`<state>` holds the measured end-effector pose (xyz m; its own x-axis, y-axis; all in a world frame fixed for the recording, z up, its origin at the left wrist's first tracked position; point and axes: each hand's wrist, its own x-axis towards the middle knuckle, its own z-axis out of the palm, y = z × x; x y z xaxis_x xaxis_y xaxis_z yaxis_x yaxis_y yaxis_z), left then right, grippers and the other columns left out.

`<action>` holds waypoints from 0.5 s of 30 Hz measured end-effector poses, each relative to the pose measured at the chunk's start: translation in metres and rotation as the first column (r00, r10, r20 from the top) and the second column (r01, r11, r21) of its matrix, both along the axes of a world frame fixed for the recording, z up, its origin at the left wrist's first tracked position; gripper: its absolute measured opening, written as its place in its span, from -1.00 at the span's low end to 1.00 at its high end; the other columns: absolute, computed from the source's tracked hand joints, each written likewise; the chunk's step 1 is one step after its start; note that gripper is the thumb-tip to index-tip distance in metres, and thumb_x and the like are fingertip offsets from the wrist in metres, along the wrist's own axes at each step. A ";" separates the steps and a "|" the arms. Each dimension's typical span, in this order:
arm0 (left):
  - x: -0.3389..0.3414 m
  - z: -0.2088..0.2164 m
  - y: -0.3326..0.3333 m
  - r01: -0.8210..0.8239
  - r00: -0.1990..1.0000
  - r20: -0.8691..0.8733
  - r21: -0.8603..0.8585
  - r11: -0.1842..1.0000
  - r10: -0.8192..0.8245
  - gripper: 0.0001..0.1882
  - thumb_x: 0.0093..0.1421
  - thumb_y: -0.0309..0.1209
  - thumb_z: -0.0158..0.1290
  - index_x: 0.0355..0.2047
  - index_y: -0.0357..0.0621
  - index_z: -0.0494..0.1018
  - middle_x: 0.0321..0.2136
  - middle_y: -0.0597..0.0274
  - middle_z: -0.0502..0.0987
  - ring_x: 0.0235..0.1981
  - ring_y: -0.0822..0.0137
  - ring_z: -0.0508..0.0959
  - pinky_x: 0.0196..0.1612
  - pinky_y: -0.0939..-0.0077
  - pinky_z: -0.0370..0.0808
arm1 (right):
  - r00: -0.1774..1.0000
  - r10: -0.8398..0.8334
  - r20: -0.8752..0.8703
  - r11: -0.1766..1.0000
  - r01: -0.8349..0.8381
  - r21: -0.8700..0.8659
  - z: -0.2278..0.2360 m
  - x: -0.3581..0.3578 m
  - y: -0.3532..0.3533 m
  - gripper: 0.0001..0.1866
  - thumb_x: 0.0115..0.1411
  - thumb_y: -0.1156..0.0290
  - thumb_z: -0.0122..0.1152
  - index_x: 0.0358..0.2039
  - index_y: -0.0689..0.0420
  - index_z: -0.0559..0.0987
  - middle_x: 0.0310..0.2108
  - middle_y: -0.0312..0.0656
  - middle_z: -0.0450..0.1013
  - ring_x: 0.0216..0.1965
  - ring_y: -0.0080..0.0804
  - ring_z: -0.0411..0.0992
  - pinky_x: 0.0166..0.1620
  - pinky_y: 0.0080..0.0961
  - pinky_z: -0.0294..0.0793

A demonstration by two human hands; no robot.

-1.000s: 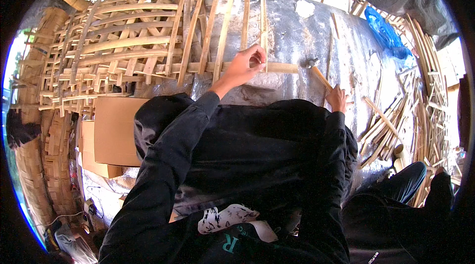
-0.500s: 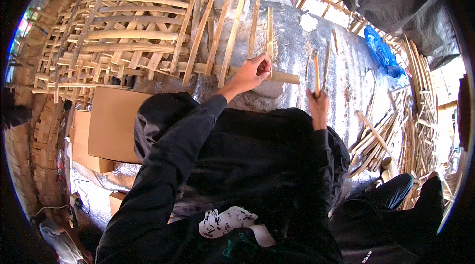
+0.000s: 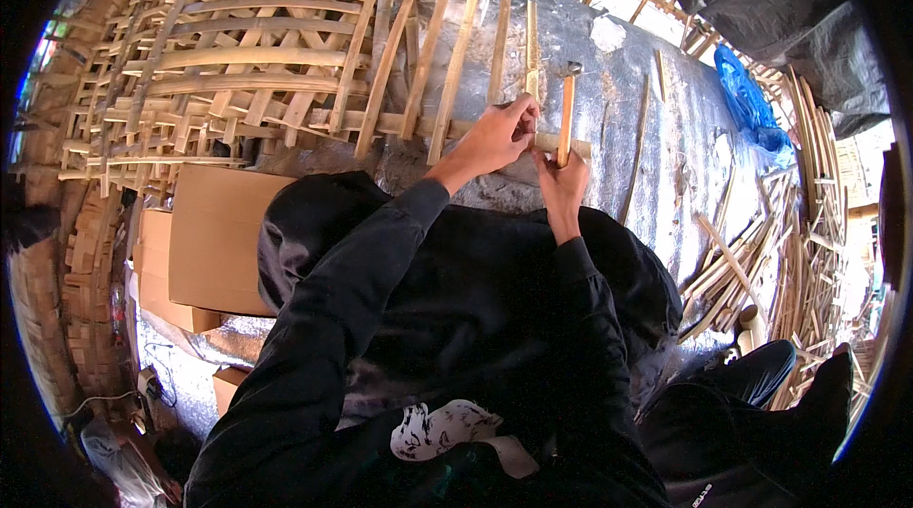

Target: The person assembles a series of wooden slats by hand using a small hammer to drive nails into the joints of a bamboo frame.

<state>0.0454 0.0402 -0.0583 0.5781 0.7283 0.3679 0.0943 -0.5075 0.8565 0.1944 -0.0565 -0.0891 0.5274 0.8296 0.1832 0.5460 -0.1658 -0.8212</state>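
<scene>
R hand [image 3: 563, 183] grips hammer [image 3: 566, 118], head pointing away. L hand [image 3: 502, 137] close by, fingers curled, at slat [image 3: 532, 42] nr rail [image 3: 581, 148]; can't tell if gripping sth.

Your left arm [image 3: 328, 303] slants forward and to the right; your right arm [image 3: 592, 313] leans forward and slightly left. Your 2 hands sit close together, left grip [image 3: 500, 138] with fingers curled inward, right grip [image 3: 563, 179] closed.

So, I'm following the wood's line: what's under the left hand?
A crosswise wooden strip passes under the left hand and shows on either side of it; the stretch directly beneath the hand is covered.
</scene>
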 end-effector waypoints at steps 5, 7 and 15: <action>0.000 0.002 -0.003 0.003 1.000 -0.019 0.013 1.000 -0.002 -0.67 0.18 -0.63 0.14 -0.08 -0.15 0.33 -0.39 0.06 0.60 -0.31 0.00 0.68 -0.23 0.19 0.59 | 0.996 -0.015 -0.090 1.000 0.014 -0.016 -0.009 0.004 0.001 -0.60 0.09 0.33 0.59 -0.46 0.23 0.45 -0.63 -0.23 0.42 -0.61 -0.51 0.38 -0.48 -0.44 0.39; 0.000 0.003 -0.004 -0.015 0.999 -0.038 0.034 0.999 0.017 -0.68 0.19 -0.61 0.13 -0.08 -0.13 0.34 -0.39 0.07 0.60 -0.30 -0.02 0.68 -0.22 0.17 0.59 | 0.991 -0.009 -0.137 1.000 0.012 0.027 -0.016 0.007 0.001 -0.60 0.08 0.34 0.60 -0.47 0.23 0.45 -0.63 -0.24 0.42 -0.60 -0.53 0.38 -0.48 -0.45 0.39; -0.003 0.000 -0.005 0.001 0.998 -0.066 0.049 0.999 0.002 -0.69 0.22 -0.58 0.15 -0.07 -0.12 0.34 -0.34 0.12 0.59 -0.27 0.04 0.68 -0.18 0.20 0.59 | 0.960 -0.027 -0.277 1.000 0.030 0.005 -0.011 0.001 0.000 -0.59 0.06 0.40 0.62 -0.48 0.17 0.42 -0.55 -0.40 0.33 -0.48 -0.69 0.29 -0.46 -0.55 0.31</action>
